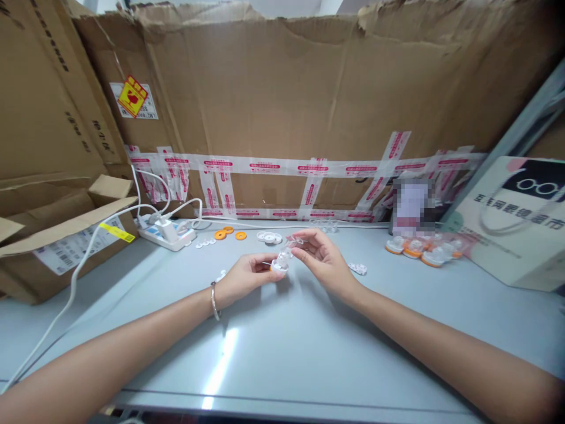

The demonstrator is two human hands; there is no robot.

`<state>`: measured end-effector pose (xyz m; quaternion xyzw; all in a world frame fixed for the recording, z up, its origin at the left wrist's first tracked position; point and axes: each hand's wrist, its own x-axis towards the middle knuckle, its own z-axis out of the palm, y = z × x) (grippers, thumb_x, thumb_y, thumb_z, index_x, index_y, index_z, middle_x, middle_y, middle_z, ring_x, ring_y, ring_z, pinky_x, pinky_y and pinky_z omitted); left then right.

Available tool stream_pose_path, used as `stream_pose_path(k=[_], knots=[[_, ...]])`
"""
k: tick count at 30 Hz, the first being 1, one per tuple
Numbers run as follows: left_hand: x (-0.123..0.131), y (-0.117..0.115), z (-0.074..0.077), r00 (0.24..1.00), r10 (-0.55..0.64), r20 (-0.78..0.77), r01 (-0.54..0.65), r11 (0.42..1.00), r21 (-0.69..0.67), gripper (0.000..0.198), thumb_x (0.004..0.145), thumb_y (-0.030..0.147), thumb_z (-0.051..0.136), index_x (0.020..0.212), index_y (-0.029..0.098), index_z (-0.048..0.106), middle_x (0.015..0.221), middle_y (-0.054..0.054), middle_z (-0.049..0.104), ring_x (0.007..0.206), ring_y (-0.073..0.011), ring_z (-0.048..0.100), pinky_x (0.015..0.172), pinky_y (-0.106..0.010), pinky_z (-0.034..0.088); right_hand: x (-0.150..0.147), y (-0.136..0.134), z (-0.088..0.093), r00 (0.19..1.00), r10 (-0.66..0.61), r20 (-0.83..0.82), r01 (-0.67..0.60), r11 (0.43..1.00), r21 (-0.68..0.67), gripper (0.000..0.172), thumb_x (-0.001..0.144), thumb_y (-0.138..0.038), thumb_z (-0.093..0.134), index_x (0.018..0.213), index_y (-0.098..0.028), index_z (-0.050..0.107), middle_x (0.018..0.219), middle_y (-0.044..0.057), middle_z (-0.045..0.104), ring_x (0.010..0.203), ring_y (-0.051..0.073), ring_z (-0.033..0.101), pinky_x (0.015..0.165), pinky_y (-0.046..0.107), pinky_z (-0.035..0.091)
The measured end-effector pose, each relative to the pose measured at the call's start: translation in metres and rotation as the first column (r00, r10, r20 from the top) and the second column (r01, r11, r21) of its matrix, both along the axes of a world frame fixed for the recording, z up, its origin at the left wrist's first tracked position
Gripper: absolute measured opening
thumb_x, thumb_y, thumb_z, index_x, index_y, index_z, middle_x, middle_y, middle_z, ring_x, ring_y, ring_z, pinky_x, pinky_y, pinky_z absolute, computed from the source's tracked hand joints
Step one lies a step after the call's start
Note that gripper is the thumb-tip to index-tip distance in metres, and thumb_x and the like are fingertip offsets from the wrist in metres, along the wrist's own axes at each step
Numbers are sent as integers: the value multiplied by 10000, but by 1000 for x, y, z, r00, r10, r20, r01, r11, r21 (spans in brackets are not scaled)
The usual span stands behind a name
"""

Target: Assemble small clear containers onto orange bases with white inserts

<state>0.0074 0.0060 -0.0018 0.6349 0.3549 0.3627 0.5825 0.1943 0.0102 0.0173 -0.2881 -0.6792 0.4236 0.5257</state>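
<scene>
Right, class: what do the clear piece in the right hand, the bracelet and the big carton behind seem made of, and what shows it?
Clear piece: probably glossy plastic; it is see-through with bright glints, though glass can't be ruled out.
Bracelet: seemingly polished metal, from its silvery shine.
Big carton: matt brown cardboard, given its creases and ragged top edge.

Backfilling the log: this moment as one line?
left hand: holds white base | right hand: holds clear part | parts touching: unclear | nearby: orange rings, white discs
</scene>
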Motion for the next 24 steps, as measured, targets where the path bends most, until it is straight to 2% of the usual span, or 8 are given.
stream_pose_path(k=[9,24], knots=[[1,1,-5,999,5,41,-5,1000,8,436,690,239,709,1092,150,564,1099,-86,611,901,-166,596,833,-317,445,-1,-3,-9,988,61,142,-55,998,-44,204,797,-293,594,990,-242,550,1042,35,590,967,162,582,897,367,464],[0,-1,-3,998,16,55,-18,999,33,418,690,238,709,1079,161,576,1077,-77,631,942,-180,599,867,-338,449,-2,-1,-15,986,76,151,-63,994,-91,193,779,-324,608,942,-232,560,1043,40,631,948,173,609,873,381,479]])
